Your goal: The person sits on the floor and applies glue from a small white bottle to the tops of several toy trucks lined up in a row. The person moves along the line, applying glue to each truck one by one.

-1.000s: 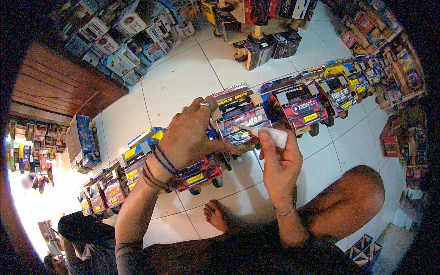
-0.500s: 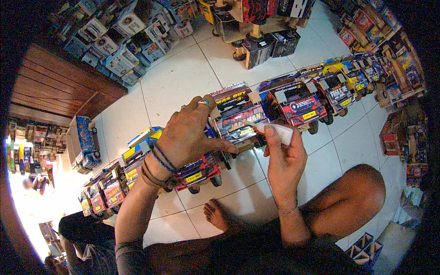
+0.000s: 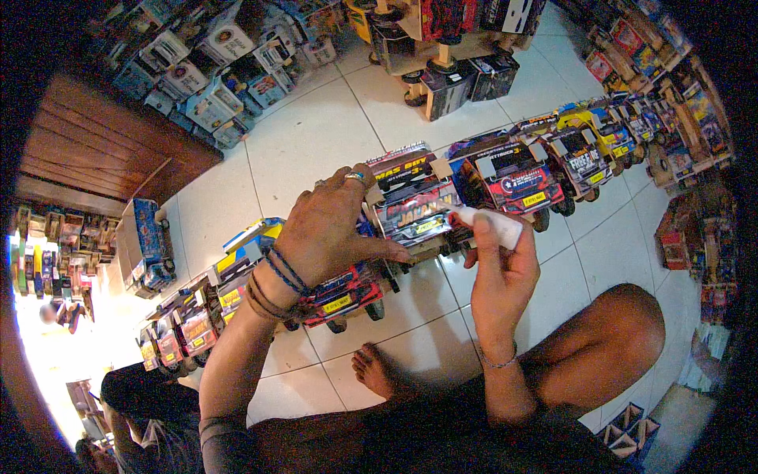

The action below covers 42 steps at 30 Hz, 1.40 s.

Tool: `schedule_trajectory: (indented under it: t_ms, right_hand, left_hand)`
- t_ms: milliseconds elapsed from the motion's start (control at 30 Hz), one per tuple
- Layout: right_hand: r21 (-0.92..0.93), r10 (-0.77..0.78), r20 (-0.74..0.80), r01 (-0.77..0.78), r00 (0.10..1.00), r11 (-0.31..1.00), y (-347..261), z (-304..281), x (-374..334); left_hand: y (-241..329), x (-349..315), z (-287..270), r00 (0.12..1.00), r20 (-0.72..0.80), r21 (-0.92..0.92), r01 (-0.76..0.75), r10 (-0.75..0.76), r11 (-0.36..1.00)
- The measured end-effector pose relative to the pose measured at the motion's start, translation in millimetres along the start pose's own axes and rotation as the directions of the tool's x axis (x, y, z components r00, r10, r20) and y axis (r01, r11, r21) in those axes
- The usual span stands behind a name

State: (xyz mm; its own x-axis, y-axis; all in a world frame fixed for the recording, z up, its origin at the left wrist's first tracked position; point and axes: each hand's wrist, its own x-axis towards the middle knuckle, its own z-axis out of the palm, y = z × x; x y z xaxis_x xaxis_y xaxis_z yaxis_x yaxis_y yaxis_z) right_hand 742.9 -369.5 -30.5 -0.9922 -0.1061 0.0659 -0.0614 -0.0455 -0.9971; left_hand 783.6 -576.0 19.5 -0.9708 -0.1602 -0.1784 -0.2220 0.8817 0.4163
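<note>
My left hand (image 3: 328, 225), with a ring and dark cord bracelets, wraps round the left side of a toy truck (image 3: 418, 201). Its thumb lies along the lower front edge. The truck has a printed black, red and silver front and a yellow plate. In my right hand (image 3: 501, 288) is a small white squeeze bottle (image 3: 503, 229), pinched between thumb and fingers. The bottle's narrow nozzle points left at the truck's lower right corner; whether it touches I cannot tell. Another toy truck (image 3: 509, 178), red and dark, stands just to the right.
A row of toy trucks runs from lower left (image 3: 193, 328) to upper right (image 3: 604, 130) across white floor tiles (image 3: 308, 126). Stacked toy vehicles (image 3: 213, 103) fill the far left, beside a brown wooden panel (image 3: 103, 142). Another person (image 3: 150, 411) sits at lower left.
My right hand and the bottle have shifted slightly right, so the nozzle has left the middle of the truck's front for its right corner. My left hand stays on the truck.
</note>
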Motion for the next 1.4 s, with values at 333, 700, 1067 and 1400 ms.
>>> schedule_trajectory:
  t_ms: [333,700,1067,1400]
  right_hand:
    - [0.13,-0.018,0.015,0.016,1.0,0.991,7,10,-16]
    - [0.04,-0.014,0.141,0.009,0.99,0.999,17,30,-42]
    - [-0.011,-0.115,0.074,0.117,0.991,0.993,28,21,-37]
    - [-0.042,-0.033,0.14,0.039,0.99,0.998,23,18,-35]
  left_hand:
    - [-11,-14,-13,0.995,-0.059,-0.03,-0.085,0.083,0.996]
    - [-33,-65,-38,0.976,0.169,0.0,-0.137,0.135,0.991]
    - [-14,-71,-1,0.991,0.045,0.196,-0.13,0.123,0.972]
    - [-12,-67,2,0.987,0.058,0.273,-0.163,0.153,0.948]
